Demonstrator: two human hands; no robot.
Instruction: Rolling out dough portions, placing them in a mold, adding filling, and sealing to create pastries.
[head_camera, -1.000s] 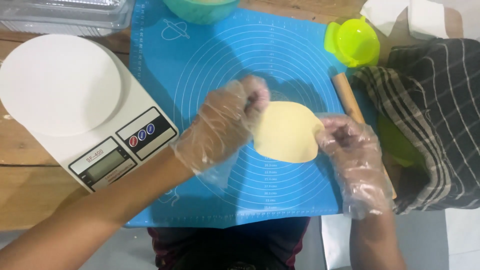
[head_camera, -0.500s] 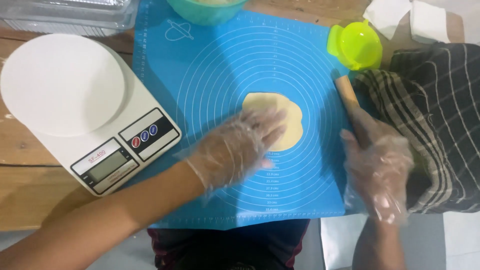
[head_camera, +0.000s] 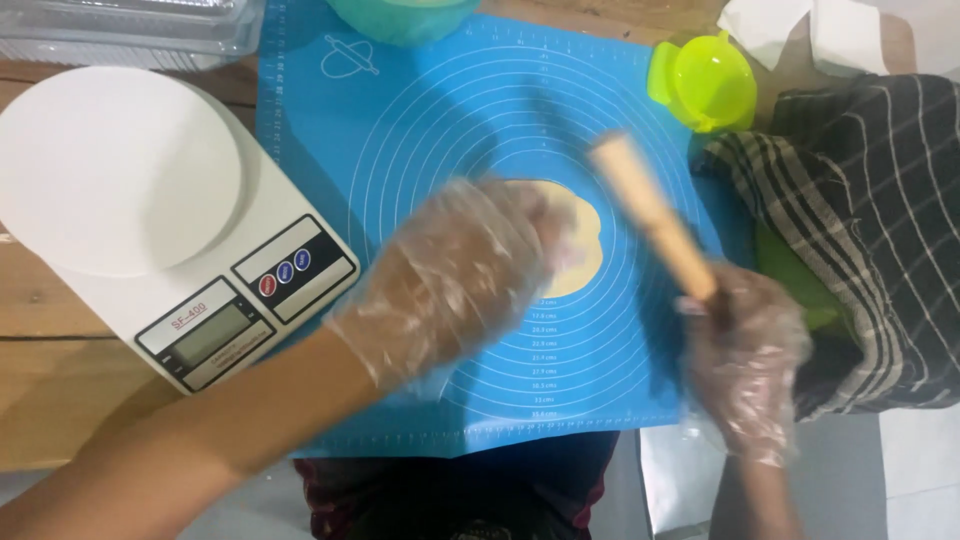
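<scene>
One flat disc of pale dough (head_camera: 578, 245) lying near the middle of the blue silicone mat (head_camera: 420, 130), partly hidden under gloved fingers. Left hand (head_camera: 455, 285), in a clear plastic glove, pressing down spread flat on the dough's left side, gripping nothing. Right hand (head_camera: 745, 365), gloved too, closing around the near end of a wooden rolling pin (head_camera: 652, 215), holding it slanted just right of the dough; touching or not, cannot tell. Sitting at the mat's far right corner, a lime-green cup (head_camera: 705, 80). Resting left on the wooden counter (head_camera: 60, 370), a white kitchen scale (head_camera: 150, 215). Lying right, a dark striped cloth (head_camera: 860, 210).
</scene>
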